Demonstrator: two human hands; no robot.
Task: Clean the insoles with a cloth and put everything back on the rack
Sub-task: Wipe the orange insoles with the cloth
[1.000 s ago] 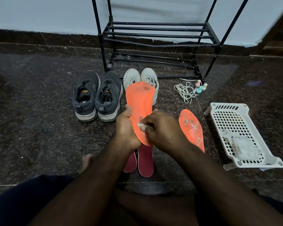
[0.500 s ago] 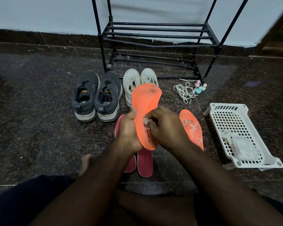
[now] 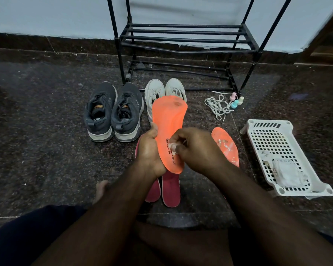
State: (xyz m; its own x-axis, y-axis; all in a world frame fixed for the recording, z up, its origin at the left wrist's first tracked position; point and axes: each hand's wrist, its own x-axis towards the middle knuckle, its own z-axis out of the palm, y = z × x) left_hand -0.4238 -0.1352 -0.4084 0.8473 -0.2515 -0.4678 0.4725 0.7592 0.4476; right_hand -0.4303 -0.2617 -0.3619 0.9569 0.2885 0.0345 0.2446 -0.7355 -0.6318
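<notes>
A pair of dark grey sneakers (image 3: 113, 112) stands on the stone floor (image 3: 37, 131), with white sneakers (image 3: 162, 92) just beside them. The left hand (image 3: 149, 148) grips the edge of an upright orange insole (image 3: 169, 129), while the right hand (image 3: 197, 150) pinches a small whitish cloth (image 3: 173, 147) against it. Two pink insoles (image 3: 164, 189) lie beneath the hands. A second orange insole (image 3: 226, 145) lies further right, near white laces (image 3: 218, 106). The black rack (image 3: 185, 39) stands behind. A white basket (image 3: 284, 158) sits far right.
</notes>
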